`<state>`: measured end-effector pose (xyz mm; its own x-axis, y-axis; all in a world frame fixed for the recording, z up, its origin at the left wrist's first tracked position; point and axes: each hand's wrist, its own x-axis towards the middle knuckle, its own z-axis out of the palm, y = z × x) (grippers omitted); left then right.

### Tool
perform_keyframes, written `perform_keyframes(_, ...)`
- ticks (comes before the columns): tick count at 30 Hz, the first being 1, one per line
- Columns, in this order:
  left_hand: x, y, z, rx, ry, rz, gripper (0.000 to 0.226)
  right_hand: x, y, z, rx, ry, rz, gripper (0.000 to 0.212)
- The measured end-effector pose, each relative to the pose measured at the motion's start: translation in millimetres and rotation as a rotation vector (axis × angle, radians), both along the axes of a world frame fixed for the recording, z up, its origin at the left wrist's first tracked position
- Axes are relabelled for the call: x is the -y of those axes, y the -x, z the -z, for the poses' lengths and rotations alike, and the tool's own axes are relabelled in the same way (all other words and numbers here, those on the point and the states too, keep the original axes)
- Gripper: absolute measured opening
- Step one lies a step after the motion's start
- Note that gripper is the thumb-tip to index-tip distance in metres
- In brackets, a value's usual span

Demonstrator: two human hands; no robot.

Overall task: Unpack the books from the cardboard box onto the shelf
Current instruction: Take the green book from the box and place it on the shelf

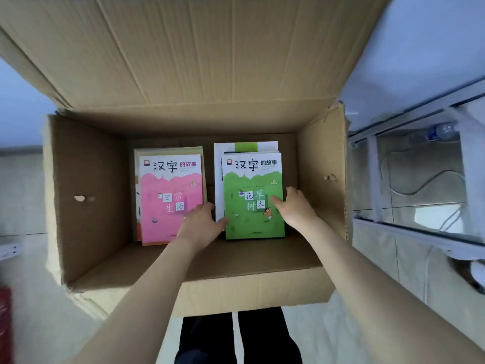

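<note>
Two bare forearms (262,271) stretch out from just under the camera, over dark trousers (236,337), and down into the open cardboard box (89,179) on the floor. Its far flap (210,48) stands up out of the way.

Two stacks lie flat side by side on the bottom of the box. A pink book (170,200) tops the one on the left and a green book (252,185) tops the one on the right. The green one is the target!

The right hand (294,206) has its thumb laid on the cover and its fingers curled round the right edge, so that side is gripped. The left hand (202,224) lies across the pink book's lower corner with its fingertips at the green book's left edge. Whether they have hooked under it I can't tell.

The green book lies flat on its stack, not lifted. A white book with a green band (245,147) peeks out beneath it.

Off to the right waits the shelf (393,227), a pale frame with a water bottle (443,131) on it. I can see no book on the part that shows.

So I'd call this early going. Both stacks remain in the box, and every book in view has to be lifted out and carried to the shelf.
</note>
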<state>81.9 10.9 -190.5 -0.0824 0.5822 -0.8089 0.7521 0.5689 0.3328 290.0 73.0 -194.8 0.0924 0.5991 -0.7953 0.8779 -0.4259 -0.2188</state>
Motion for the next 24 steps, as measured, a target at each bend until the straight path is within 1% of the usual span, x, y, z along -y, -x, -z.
perform_keyframes(2, -5.5, -8.8, 19.6, 0.025, 0.033, -0.078, 0.062, -7.1, -5.4, 18.7, -0.038, 0.003, 0.019, 0.055)
perform_keyframes(5, -10.3, -18.3, 41.2, -0.019, 0.047, -0.061, 0.063, -16.1, -8.5, 38.9, -0.119, -0.006, 0.065, 0.048)
perform_keyframes(7, -12.8, -21.8, 48.6, -0.064, 0.024, -0.052, 0.058, -21.9, -7.7, 45.7, -0.18, -0.011, 0.137, 0.043)
perform_keyframes(10, -16.4, -28.6, 53.9, -0.112, 0.032, -0.043, 0.048, -29.4, -5.7, 51.5, -0.23, -0.002, 0.209, 0.041)
perform_keyframes(11, -17.1, -31.2, 54.8, -0.094, 0.054, -0.093, 0.048, -31.0, -5.4, 52.6, -0.239, 0.003, 0.227, 0.041)
perform_keyframes(12, -17.7, -33.6, 56.1, -0.045, 0.085, -0.195, 0.048, -31.6, -5.3, 53.7, -0.244, 0.009, 0.241, 0.041)
perform_keyframes(14, -20.8, -37.8, 59.0, 0.078, 0.147, -0.459, 0.049, -32.7, -6.5, 55.1, -0.239, 0.012, 0.241, 0.044)
perform_keyframes(15, -22.3, -39.2, 59.9, 0.114, 0.169, -0.555, 0.05, -32.9, -7.4, 55.4, -0.226, 0.007, 0.229, 0.045)
perform_keyframes(19, -22.7, -43.9, 59.5, 0.192, 0.209, -0.702, 0.052, -35.1, -12.8, 56.2, -0.186, -0.017, 0.206, 0.044)
perform_keyframes(23, -15.5, -47.8, 54.4, 0.328, 0.261, -0.857, 0.071, -39.6, -13.8, 51.9, -0.199, 0.031, 0.254, 0.047)
perform_keyframes(24, -13.9, -49.1, 54.2, 0.356, 0.274, -0.869, 0.072, -40.2, -13.1, 50.1, -0.195, 0.033, 0.255, 0.046)
